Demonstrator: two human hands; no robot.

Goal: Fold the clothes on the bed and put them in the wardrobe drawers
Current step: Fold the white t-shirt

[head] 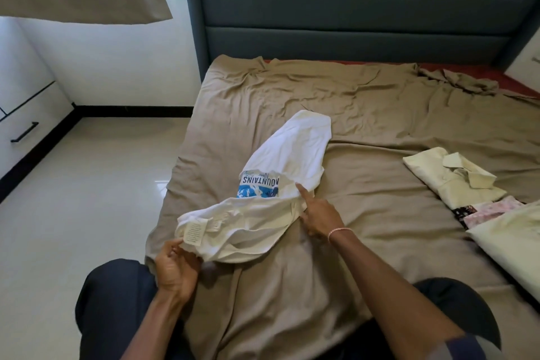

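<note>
A bed (365, 131) with a brown sheet is seen in a room with a pale floor (96, 199).
A white T-shirt (295, 152) is spread in the middle of the bed. Its near edge is pinched by the left hand (175, 269). The right hand (318, 216) is laid on it, one finger straight; a grip cannot be told. A folded yellow shirt (450, 181) lies well to the right, and white drawers (26, 114) are seen far left.
</note>
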